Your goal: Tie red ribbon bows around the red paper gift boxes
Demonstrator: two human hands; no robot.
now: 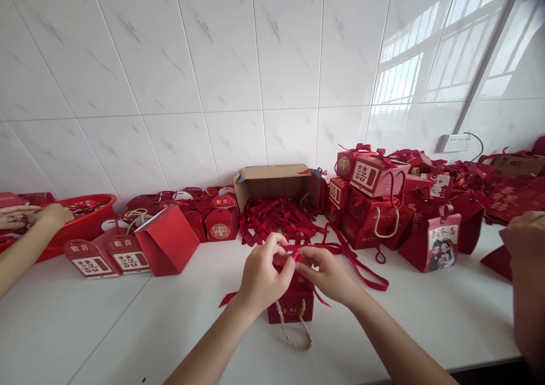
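Note:
A small red gift box with a twisted beige rope handle stands on the white table in front of me. Above its top, my left hand pinches a red ribbon between thumb and fingers. From the other side my right hand grips the same ribbon, its fingertips close to the left thumb. Ribbon ends hang out to both sides of the box. The fingers partly cover the box's top and the ribbon's middle.
Behind lies a cardboard box spilling loose red ribbons. Finished-looking boxes are stacked at right; more boxes stand left beside a red basin. Other people's hands show at the left and right edges.

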